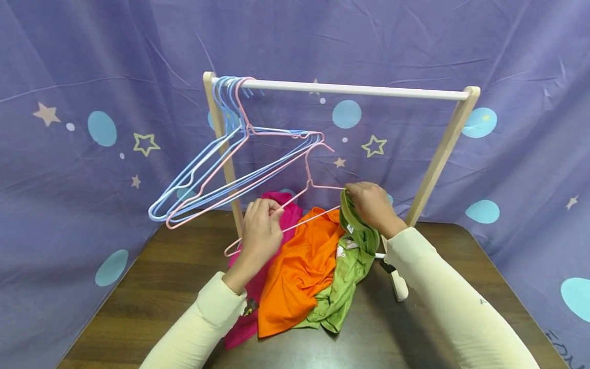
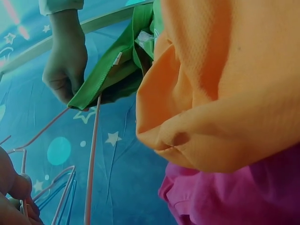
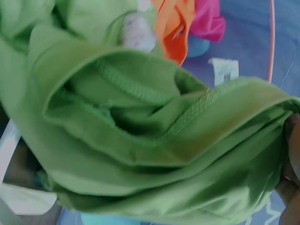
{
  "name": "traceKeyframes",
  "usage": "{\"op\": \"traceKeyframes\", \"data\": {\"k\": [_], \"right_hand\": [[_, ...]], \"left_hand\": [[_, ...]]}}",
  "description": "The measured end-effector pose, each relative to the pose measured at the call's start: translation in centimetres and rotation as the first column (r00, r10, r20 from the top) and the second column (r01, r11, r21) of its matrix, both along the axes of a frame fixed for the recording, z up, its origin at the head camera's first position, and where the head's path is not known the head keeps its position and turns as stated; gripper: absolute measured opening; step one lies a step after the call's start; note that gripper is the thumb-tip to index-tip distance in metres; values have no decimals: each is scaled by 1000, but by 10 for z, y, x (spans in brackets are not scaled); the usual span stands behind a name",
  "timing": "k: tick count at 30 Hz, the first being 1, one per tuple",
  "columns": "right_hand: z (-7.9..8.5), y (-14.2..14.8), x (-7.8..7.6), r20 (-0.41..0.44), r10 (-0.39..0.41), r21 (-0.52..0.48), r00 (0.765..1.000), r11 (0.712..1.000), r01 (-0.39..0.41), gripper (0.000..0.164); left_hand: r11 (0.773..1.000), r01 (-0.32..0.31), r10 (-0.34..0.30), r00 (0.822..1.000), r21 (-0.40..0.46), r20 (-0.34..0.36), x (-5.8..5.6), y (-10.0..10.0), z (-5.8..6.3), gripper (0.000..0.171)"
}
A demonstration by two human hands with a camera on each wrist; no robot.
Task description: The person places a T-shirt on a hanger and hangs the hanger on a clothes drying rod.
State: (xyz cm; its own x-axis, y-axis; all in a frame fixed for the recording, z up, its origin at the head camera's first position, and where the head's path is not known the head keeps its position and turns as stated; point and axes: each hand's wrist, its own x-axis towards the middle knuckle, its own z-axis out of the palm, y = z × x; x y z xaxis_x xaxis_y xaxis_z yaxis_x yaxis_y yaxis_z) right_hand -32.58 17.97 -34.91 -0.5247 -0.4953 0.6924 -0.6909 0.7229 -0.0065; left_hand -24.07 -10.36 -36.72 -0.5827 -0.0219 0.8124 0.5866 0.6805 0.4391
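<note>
Green garment [image 1: 352,256] is hanging from my right grip [image 1: 371,205] in the head cam, at the right side of the pink hanger [image 1: 310,183], with its lower part lying on the bench [image 1: 124,287] next to the orange cloth [image 1: 299,277] and magenta cloth [image 1: 281,241]. My left grip [image 1: 262,225] is pinching the hanger's left arm, while the right one nips the garment's edge up by the other arm. Spare hangers [image 1: 248,128] sit on the rail [image 1: 350,89]; this one's hook is free.

Left wrist cam: the hanger's bottom bar runs up and disappears at the garment's opening. Looks like that end is inside, but cloth hides the tip, so can't swear to it.

Right wrist cam: mostly the open band, gaping a bit, with a white label [image 3: 226,70] poking off it. Only some fingers show, pinching cloth at the frame's edge.

My read: threading step, one side partly on. Next move calls for easing the cloth further over that end with the hanger held steady, then feeding the other end in without overstretching the band.
</note>
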Motion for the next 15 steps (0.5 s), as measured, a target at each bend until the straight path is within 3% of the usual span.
{"op": "traceKeyframes", "data": {"k": [11, 15], "right_hand": [[5, -25, 12, -59, 8, -38, 998, 999, -10, 16], [10, -25, 15, -20, 36, -12, 999, 999, -37, 18]], "left_hand": [[1000, 17, -18, 999, 13, 39, 0, 2, 1, 10], [1000, 23, -23, 998, 7, 56, 1, 2, -1, 10]]}}
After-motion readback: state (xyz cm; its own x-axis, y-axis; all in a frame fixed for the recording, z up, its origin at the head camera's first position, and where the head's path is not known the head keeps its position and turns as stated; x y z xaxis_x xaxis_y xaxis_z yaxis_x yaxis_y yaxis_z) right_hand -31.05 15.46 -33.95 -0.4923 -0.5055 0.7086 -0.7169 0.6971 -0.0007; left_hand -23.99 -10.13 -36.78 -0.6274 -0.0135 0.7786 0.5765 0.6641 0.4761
